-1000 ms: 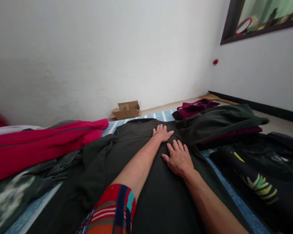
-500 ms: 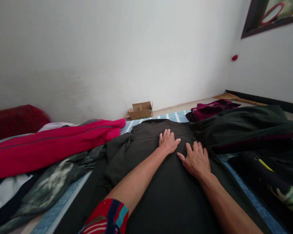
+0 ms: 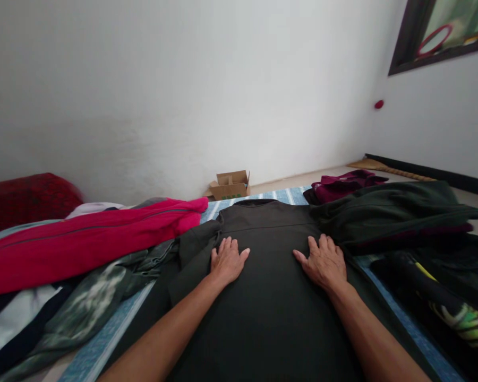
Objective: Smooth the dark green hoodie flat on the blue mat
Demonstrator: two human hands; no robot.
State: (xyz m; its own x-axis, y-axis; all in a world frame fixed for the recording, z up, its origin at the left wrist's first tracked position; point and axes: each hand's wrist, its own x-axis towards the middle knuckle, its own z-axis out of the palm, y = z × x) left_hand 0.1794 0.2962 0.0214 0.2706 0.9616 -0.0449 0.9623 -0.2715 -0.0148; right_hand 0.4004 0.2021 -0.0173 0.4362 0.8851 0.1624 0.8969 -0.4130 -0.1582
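Note:
A dark grey-green long-sleeved shirt point(image 3: 269, 313) lies spread out in front of me, its collar at the far end. My left hand point(image 3: 228, 262) rests flat on its left side near the shoulder, fingers apart. On the right side of the cloth my right hand point(image 3: 324, 262) lies palm down, thumb spread towards the middle. Neither hand grips anything. Beneath the shirt is a blue and white striped mat point(image 3: 103, 331).
Left of the shirt are red trousers point(image 3: 91, 233) and camouflage clothing point(image 3: 91, 302). Dark green folded clothing point(image 3: 390, 212), a maroon garment point(image 3: 344, 185) and a black patterned garment point(image 3: 442, 302) lie right. An open cardboard box point(image 3: 231, 185) stands by the wall.
My left hand has moved left and nearer to me, from the shirt's upper middle to its left side. My right hand stays in nearly the same place. The cloth's left part looks smoother.

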